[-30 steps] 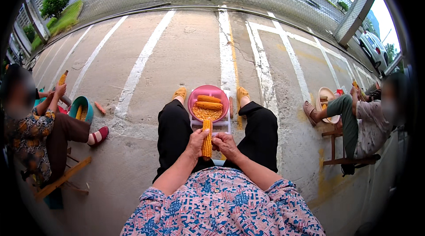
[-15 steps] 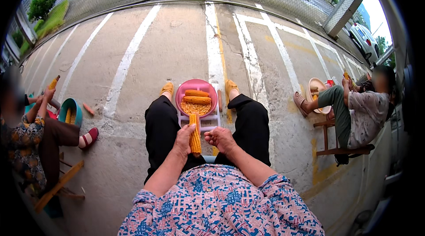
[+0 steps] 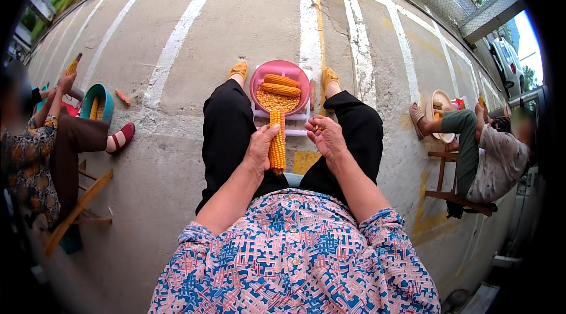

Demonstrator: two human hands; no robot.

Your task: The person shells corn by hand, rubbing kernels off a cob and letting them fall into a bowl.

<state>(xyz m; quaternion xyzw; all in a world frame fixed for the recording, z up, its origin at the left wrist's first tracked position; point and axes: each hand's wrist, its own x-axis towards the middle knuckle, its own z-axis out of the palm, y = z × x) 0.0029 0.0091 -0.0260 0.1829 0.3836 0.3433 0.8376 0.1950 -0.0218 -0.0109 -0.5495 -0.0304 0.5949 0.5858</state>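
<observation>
My left hand (image 3: 260,145) is closed round an ear of corn (image 3: 277,143), held nearly upright over my lap, its far end close to the basin's near rim. To its right, my right hand (image 3: 328,139) is apart from the ear with its fingers curled in; small orange bits, apparently corn kernels, show at the fingertips. Beyond the ear sits a pink basin (image 3: 306,81) with loose corn kernels (image 3: 277,102) in it. Two more ears of corn (image 3: 280,84) lie on the far side of those kernels.
The basin rests on a pale plastic stool (image 3: 299,117) between my knees. At left, a seated person holds an ear (image 3: 73,65) beside a teal basin (image 3: 107,106). Another seated person is at right, near a cream basin (image 3: 437,97). White lines cross the concrete.
The view has shifted, so the basin and my hands sit higher and further right in it. My left hand still grips the ear; my right hand stays curled beside it.
</observation>
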